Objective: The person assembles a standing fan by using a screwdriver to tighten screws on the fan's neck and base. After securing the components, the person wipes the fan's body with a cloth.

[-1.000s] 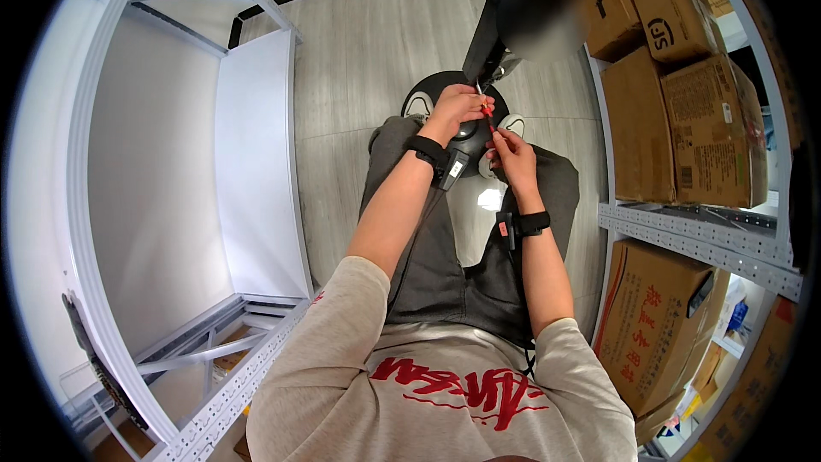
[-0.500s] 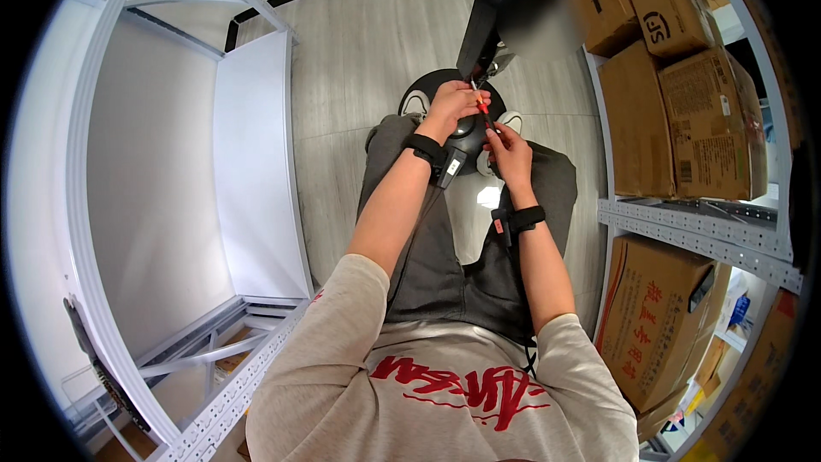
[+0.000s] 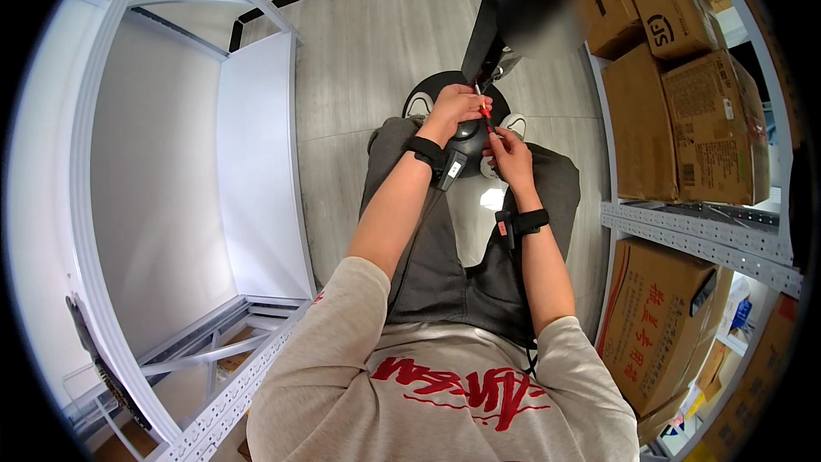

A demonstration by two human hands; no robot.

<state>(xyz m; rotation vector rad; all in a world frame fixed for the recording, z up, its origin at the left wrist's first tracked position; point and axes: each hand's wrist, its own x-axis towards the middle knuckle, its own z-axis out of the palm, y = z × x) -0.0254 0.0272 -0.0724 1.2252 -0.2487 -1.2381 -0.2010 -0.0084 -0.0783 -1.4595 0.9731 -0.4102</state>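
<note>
A slim screwdriver [image 3: 487, 111] with a red and black handle slants between my hands, its far end at the lower edge of a black upright post [image 3: 489, 30]. My left hand [image 3: 457, 109] is closed, with fingers pinched near the red front part of the tool. My right hand [image 3: 511, 158] is closed round the rear of the handle. What the tip touches is too small to make out. Below the post, between my shoes, lies a round black base [image 3: 440, 82], partly hidden by my left hand.
White metal shelving [image 3: 261, 162] stands at my left. On the right, a perforated rack [image 3: 701, 235] carries stacked cardboard boxes [image 3: 637, 120], with a large carton [image 3: 654, 316] lower down. Grey floor tiles [image 3: 368, 51] lie ahead. A blurred patch [image 3: 543, 21] hides something beside the post.
The whole view has shifted slightly. Both hands stay on the screwdriver in almost the same pose, and its tip remains by the post.
</note>
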